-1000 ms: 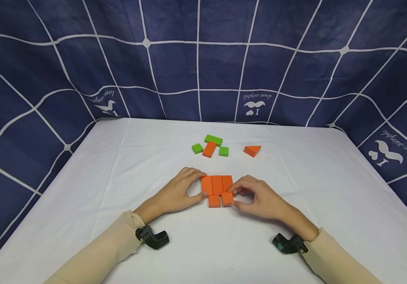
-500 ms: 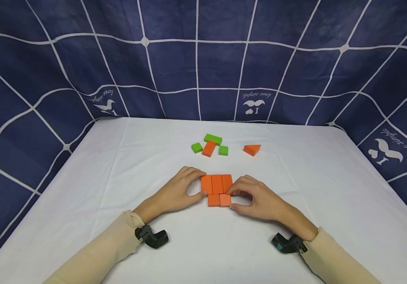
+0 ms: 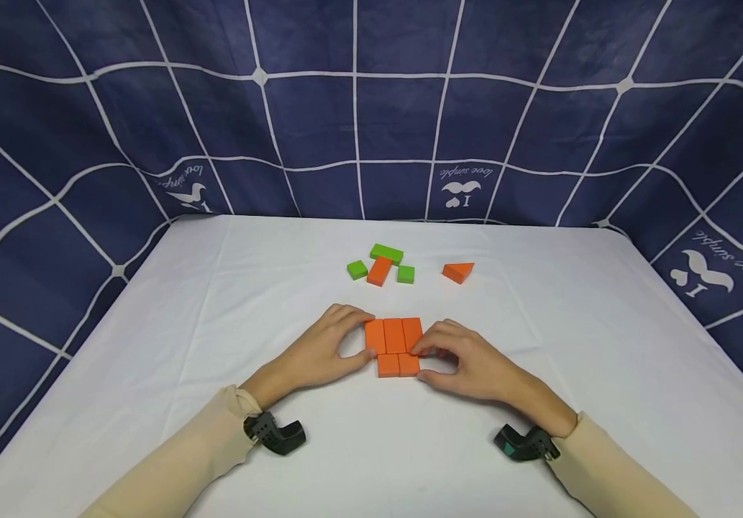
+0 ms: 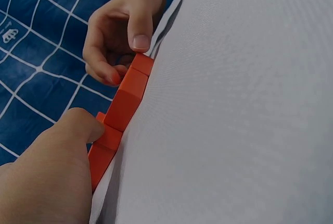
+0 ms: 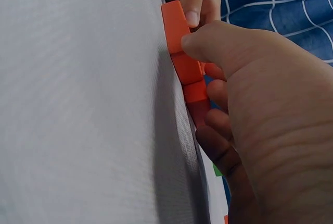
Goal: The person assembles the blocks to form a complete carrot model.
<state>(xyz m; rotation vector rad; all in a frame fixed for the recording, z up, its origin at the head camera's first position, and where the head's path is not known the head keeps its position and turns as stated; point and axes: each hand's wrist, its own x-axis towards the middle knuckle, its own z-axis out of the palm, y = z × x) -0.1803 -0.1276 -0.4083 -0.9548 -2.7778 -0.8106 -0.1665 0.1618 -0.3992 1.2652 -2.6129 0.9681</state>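
I see a cluster of flat orange wooden blocks (image 3: 394, 345) near the front middle of the white cloth-covered table (image 3: 216, 302). Three oblong blocks lie side by side, their long axes running away from me toward the backdrop, and two smaller square ones sit pressed against their near ends. Together the group runs a little longer front to back than across.

My left hand (image 3: 326, 349) curls against the cluster's left edge, thumb at the near corner and fingertips at the far corner, gripping it. My right hand (image 3: 468, 360) pinches the right side, thumb by the right square block and index finger on the edge of the oblong above it. My right fingers hide that edge, and I cannot tell if another piece lies beneath them.

Both wrist views show the blocks only edge-on, as a thin orange strip, with their faces out of sight.

Farther back, well apart from the cluster, lie three green wooden blocks (image 3: 387, 253) around one slanted orange oblong block (image 3: 379, 271), and an orange wooden triangle (image 3: 458, 272) to their right.

The navy grid-patterned cloth backdrop (image 3: 358, 115) carries upside-down white writing, which I read as "I love simple", beside bird motifs.
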